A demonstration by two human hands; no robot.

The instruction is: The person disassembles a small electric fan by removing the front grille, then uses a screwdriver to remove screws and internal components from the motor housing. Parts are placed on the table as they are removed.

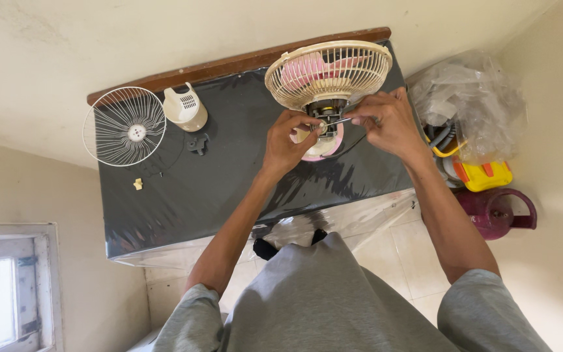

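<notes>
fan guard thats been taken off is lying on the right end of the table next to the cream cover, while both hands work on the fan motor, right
Not quite. In the head view the loose fan guard lies at the left end of the table, next to the cream cover. The rest holds: the left hand and right hand are both at the fan motor.

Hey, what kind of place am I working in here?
Probably a room at home, used as a makeshift repair corner: a small dark table against a plain wall, a tiled floor, and a plastic bag of odds and ends beside it.

A black table [229, 189] carries a fan [326, 85], grille [125, 126] (white wire) and motor cover [186, 107].
</notes>
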